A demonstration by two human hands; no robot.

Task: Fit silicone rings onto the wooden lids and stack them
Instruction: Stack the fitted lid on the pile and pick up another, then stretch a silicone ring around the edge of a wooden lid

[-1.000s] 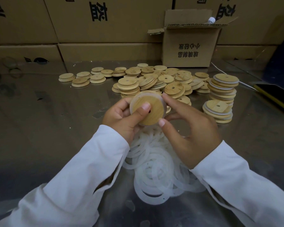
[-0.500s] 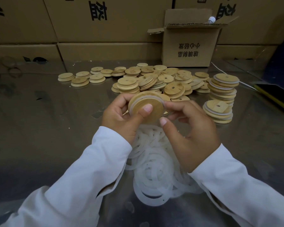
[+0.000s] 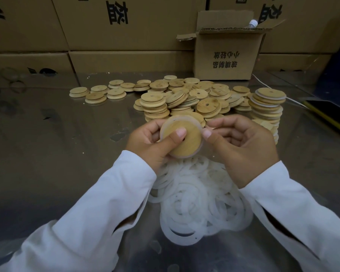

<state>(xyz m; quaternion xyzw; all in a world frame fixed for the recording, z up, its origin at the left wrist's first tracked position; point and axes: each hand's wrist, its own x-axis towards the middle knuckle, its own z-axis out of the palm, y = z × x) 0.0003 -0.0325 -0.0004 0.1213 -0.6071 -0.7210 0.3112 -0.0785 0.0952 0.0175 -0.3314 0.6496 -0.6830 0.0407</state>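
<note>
A round wooden lid (image 3: 186, 143) with a translucent silicone ring around its rim is held up between both hands. My left hand (image 3: 151, 143) grips its left side, thumb pressed on the face. My right hand (image 3: 241, 148) pinches the ring at the lid's right edge with thumb and curled fingers. Below the hands lies a heap of white silicone rings (image 3: 200, 201). Behind them spreads a pile of bare wooden lids (image 3: 185, 97). A stack of ringed lids (image 3: 267, 107) stands at the right, partly hidden by my right hand.
A small open cardboard box (image 3: 228, 55) stands at the back right of the shiny metal table (image 3: 47, 144). Large cartons (image 3: 116, 26) line the back wall. A dark yellow-edged object (image 3: 330, 114) and a white cable (image 3: 279, 93) lie at the far right.
The lid has tilted so its flat face points at me again, and the ring now sits around more of its rim. Both hands stayed in place, fingers shifting round the edge.
</note>
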